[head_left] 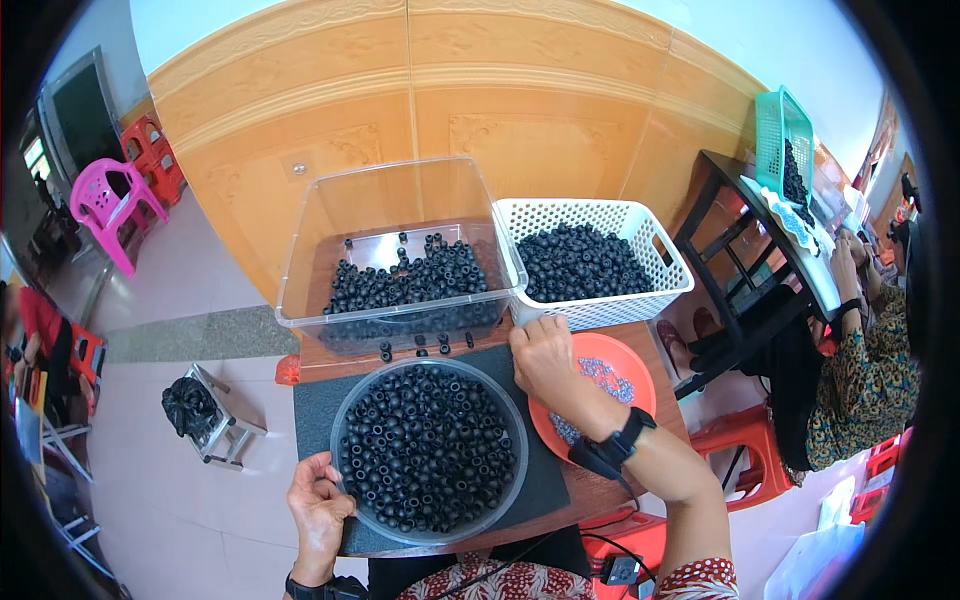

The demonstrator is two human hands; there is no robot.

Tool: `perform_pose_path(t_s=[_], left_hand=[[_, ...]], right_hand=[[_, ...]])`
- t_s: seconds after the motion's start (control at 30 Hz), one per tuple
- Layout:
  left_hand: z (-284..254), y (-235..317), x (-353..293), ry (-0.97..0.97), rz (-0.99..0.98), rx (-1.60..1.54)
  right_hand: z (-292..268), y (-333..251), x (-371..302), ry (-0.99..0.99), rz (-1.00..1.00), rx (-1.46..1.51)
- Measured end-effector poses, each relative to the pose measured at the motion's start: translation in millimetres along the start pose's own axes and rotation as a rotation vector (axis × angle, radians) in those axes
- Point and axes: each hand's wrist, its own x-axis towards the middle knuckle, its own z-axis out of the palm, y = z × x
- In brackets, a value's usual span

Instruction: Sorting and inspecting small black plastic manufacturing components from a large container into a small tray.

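Note:
A round clear tub (522,480) full of small black bead-like parts (430,440) sits on a dark mat (313,425). Beside its left rim is my left hand (318,500), fingers curled and thumb near the fingertips; whatever they hold is too small to make out. My right hand (548,362) reaches over the left edge of an orange-red dish (645,375) holding small grey pieces (608,380). Its fingers bend down near the front of a white perforated basket (640,302). They look closed, and anything in them is hidden.
Behind the tub stands a large clear bin (400,312) with more black parts; several lie loose before it. The white basket also holds black parts. At right, a person (850,370) sits by a black table (730,190) with a green basket (783,135). A stool (232,425) stands left.

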Motion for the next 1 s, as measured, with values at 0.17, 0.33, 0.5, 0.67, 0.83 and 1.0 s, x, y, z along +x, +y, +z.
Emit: perform_pose_path(t_s=[0.17,0.33,0.5,0.67,0.83,1.0], left_hand=[[-4.1,3.7,-3.5,0.010,0.006,0.060],[-8.5,6.6,-8.5,-0.030,0.009,0.093],[-27.4,50.0,15.0,-0.053,0.252,0.704],[14.3,107.0,84.3,0.007,0.998,0.975],[61.3,105.5,134.7,-0.027,1.263,1.233],[71.1,89.3,162.5,0.025,1.066,1.315]], right_hand=[[-45.6,-43.5,-0.6,0.072,-0.154,0.451],[-51.8,-56.9,-10.1,0.040,-0.229,0.656],[-25.7,-29.6,7.1,0.181,0.021,0.566],[0.2,-9.0,19.7,-0.013,0.192,0.406],[9.9,-9.0,24.6,-0.172,0.228,0.330],[31.7,0.8,18.9,-0.212,0.175,0.298]])
